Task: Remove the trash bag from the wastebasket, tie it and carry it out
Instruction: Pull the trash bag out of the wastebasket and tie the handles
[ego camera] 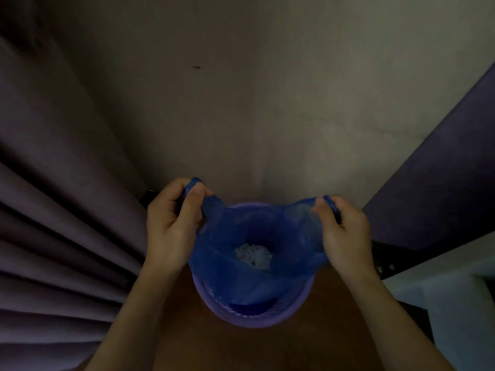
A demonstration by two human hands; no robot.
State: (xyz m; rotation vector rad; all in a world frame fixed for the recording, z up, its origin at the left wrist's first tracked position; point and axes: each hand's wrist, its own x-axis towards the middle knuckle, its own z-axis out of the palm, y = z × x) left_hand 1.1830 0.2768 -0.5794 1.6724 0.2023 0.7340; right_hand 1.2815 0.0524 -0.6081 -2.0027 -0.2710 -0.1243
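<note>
A blue plastic trash bag (241, 274) hangs open inside a purple wastebasket (251, 319) that stands on a brown floor below me. My left hand (171, 223) is closed on the bag's left handle, which it holds up over the basket's left rim. On the other side, my right hand (342, 231) grips the right handle above the right rim. The two handles are pulled apart, so the bag's mouth is stretched wide. Crumpled white trash (253, 257) lies at the bottom of the bag.
A pleated purple curtain (53, 236) hangs on the left. A beige wall (254, 103) rises straight ahead behind the basket. To the right are a dark purple surface (442, 183) and pale furniture (455, 303). The light is dim.
</note>
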